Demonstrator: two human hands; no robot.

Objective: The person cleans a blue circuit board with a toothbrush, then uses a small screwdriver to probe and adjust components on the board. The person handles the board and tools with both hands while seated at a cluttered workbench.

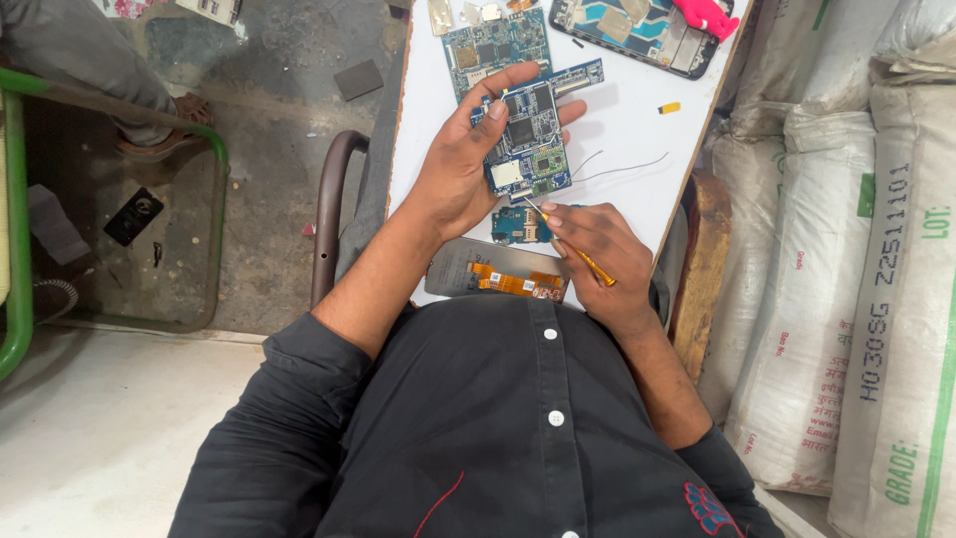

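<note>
While gripping blue circuit board [526, 139] in left hand [460, 164] above white board [637, 120], right hand [597, 249] pinches orange-handled screwdriver [583, 257], tip at board's lower edge. Likely mid-unscrewing or prying; next move needs steady tip, light pressure. Loose display panel [498, 271] just below.

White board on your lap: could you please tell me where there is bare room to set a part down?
The white board is bare right of the blue circuit board, around the thin wires and the yellow bit. Its top edge is crowded with boards.
</note>
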